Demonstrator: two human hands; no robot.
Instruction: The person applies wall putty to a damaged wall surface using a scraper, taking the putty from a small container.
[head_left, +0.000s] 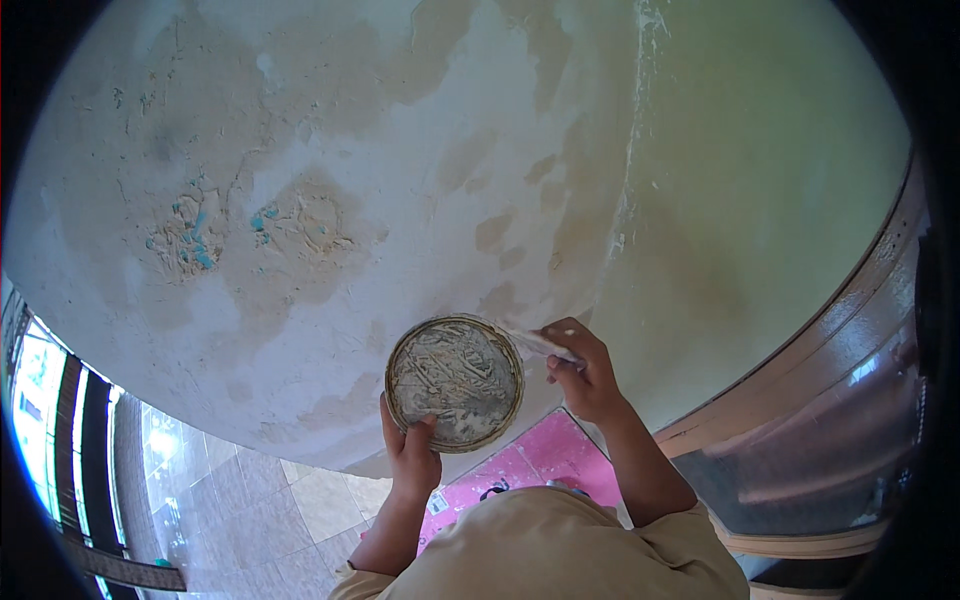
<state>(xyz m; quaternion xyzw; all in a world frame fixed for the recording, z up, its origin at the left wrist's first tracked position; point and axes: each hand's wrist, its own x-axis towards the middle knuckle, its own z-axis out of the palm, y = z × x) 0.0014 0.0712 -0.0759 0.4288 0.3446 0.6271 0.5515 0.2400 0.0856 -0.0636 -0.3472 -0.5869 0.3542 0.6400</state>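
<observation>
My left hand (pixel 412 458) grips a round, shallow lid (pixel 456 375) by its lower left edge, thumb on top and fingers underneath. Greyish, ridged smears of putty cover the lid's face. In my right hand (pixel 588 378) is a thin putty knife (pixel 540 345) coated in whitish putty. Its blade points left to the lid's upper right rim; whether it touches the rim I cannot tell. Just beyond both hands rises a wall (pixel 410 210) with white filler and beige patches. Rough, peeling spots (pixel 190 235) with bits of turquoise show on its left part.
A cracked white seam (pixel 630 150) divides the patched wall from a yellow-green stretch on the right. Brown glossy wood trim (pixel 800 350) borders that side. Below me lie a pink sheet (pixel 555 450) and grey-beige floor tiles (pixel 250 500). Dark bars (pixel 95 440) stand before a bright opening at left.
</observation>
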